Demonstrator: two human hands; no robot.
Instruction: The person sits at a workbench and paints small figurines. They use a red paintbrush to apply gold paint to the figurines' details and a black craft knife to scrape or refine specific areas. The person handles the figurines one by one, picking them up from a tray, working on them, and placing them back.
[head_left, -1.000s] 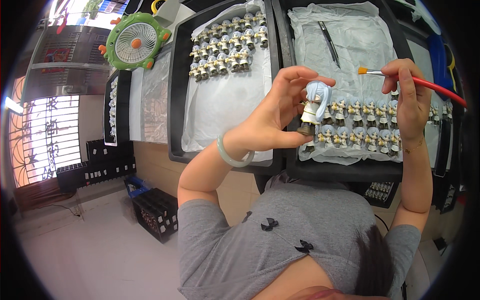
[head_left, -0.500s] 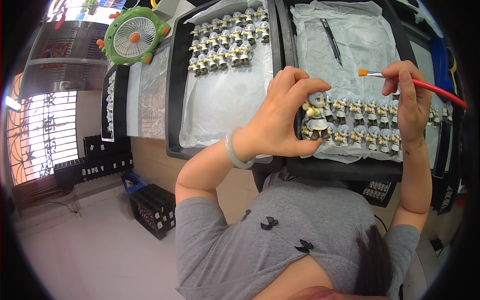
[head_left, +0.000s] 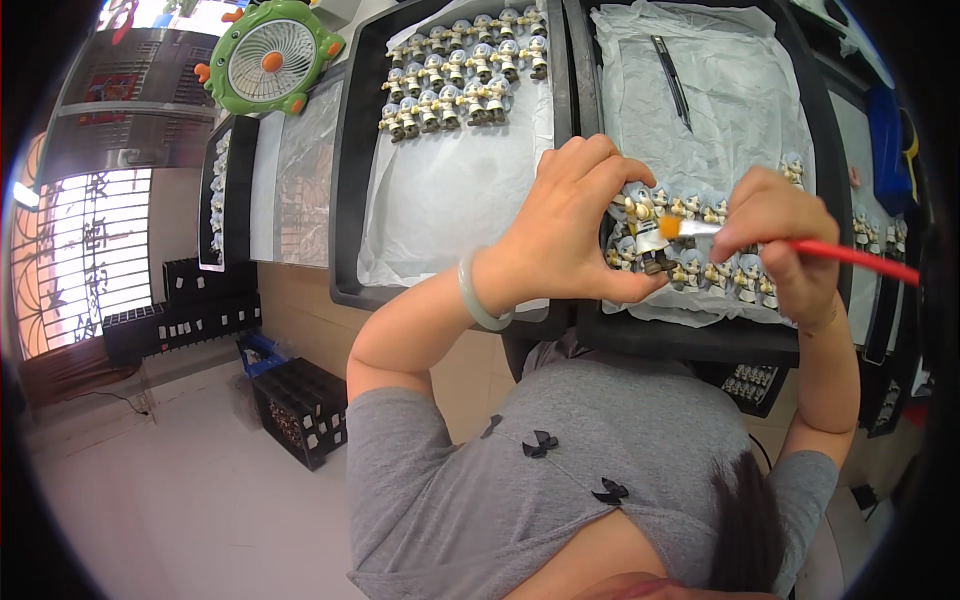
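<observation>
My left hand [head_left: 570, 225] grips a small figurine [head_left: 643, 232] with pale blue hair, held just above the right black tray [head_left: 700, 335]. My right hand [head_left: 775, 240] holds a red-handled paintbrush [head_left: 850, 255]; its orange bristle tip touches the figurine. Below the hands, two rows of similar figurines [head_left: 720, 268] stand on white paper in that tray. A pale bangle [head_left: 478, 295] circles my left wrist.
The left black tray [head_left: 350, 200] holds several more figurines [head_left: 460, 70] at its far end on white paper. A dark pen-like tool [head_left: 672, 80] lies on the right tray's paper. A green desk fan [head_left: 268, 55] stands far left. Black crates [head_left: 300, 410] sit on the floor.
My right hand has brought the brush leftward onto the figurine. My left hand has turned the figurine and lowered it slightly toward the tray.
</observation>
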